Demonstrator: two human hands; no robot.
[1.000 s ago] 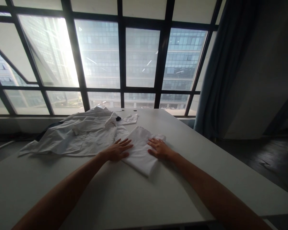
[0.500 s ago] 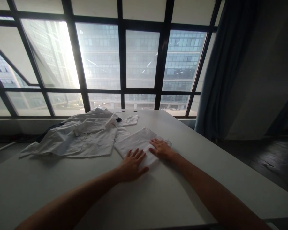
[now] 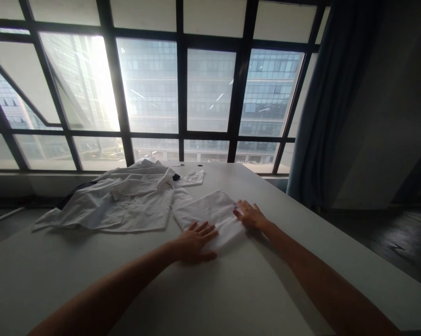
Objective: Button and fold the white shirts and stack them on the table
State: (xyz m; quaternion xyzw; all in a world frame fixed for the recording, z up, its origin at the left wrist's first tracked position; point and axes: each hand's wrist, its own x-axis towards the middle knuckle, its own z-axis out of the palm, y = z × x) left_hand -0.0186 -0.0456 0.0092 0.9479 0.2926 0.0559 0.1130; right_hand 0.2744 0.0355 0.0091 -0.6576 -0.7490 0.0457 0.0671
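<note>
A folded white cloth (image 3: 210, 213) lies flat on the pale table (image 3: 231, 289) in front of me. My left hand (image 3: 193, 241) rests flat on its near edge with the fingers spread, holding nothing. My right hand (image 3: 249, 214) lies open on the cloth's right edge, fingers stretched out and pointing left. Both hands press down on the cloth.
A heap of loose white garments (image 3: 122, 198) lies spread on the table to the left of the folded cloth, with a dark piece (image 3: 69, 193) under it. A large window (image 3: 182, 88) fills the back. A dark curtain (image 3: 322, 107) hangs at the right.
My left hand moved from the cloth's left side to its near edge. My right hand slid rightward to the cloth's right edge. The cloth has turned and lies flatter.
</note>
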